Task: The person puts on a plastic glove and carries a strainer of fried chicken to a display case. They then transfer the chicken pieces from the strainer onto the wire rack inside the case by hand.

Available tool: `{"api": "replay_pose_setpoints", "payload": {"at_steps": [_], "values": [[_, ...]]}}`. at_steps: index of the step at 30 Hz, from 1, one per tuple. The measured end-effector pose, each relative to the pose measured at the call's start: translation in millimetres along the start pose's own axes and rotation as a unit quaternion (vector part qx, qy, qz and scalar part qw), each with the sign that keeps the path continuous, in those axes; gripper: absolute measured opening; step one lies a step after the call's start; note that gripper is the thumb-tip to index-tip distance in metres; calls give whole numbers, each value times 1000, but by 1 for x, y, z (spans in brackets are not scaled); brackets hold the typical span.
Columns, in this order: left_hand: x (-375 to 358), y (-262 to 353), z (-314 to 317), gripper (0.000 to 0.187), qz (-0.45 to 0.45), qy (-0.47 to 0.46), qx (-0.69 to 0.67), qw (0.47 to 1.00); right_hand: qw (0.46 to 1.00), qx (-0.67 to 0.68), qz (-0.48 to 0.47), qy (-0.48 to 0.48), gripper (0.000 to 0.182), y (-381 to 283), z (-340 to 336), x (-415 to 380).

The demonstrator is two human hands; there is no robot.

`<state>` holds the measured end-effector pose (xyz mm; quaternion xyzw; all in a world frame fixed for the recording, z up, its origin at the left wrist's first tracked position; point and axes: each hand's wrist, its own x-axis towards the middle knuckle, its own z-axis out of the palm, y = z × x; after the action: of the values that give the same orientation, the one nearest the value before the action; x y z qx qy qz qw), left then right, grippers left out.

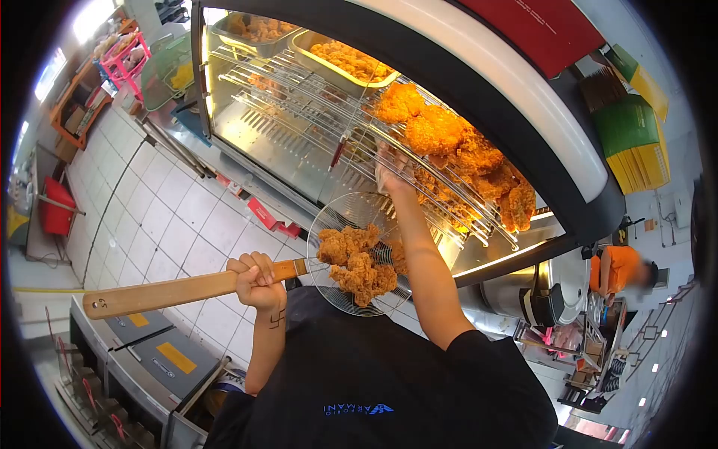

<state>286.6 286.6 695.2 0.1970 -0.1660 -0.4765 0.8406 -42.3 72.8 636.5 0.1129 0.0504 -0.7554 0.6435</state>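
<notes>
My left hand (259,280) is wrapped round the long wooden handle (172,292) of a round wire strainer. Several pieces of brown fried chicken (360,262) lie in its mesh basket (323,217), near my right forearm. My right hand (392,169), which looks covered by a clear plastic glove, reaches into the lit display cabinet beside the wire rack. Bars and glare partly hide its fingers, so its grip cannot be made out. Bright orange fried chicken (435,131) is heaped on the rack (299,84) next to it.
Two trays of fried food (351,61) stand at the cabinet's far end. Its dark curved frame (479,101) arches overhead. A red box (263,215) lies by its lower edge. Grey equipment (164,352) is at lower left. A person in orange (615,269) stands at far right.
</notes>
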Motion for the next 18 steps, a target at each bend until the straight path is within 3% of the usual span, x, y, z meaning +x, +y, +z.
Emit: {"api": "replay_pose_setpoints", "payload": {"at_steps": [3,4,7,9,15,17,18], "values": [[1,0,0,24,-2,-1,-5,1000,990,10,11,-143,28,0,-7,7],[1,0,0,24,0,-1,-5,1000,994,-12,-96,-44,26,4,-2,10],[0,0,0,24,2,1,-5,1000,988,-25,-105,-108,39,10,2,-4],[1,-1,-1,24,4,1,-4,1000,935,47,77,-343,30,-2,-14,7],[3,0,0,24,0,7,-10,1000,966,44,-53,-250,26,-7,-44,20],[5,-1,1,23,-1,4,-10,1000,958,99,-28,-269,29,0,-43,18],[5,-1,1,23,-1,4,-10,1000,974,115,-57,-189,31,16,-26,-6]]}}
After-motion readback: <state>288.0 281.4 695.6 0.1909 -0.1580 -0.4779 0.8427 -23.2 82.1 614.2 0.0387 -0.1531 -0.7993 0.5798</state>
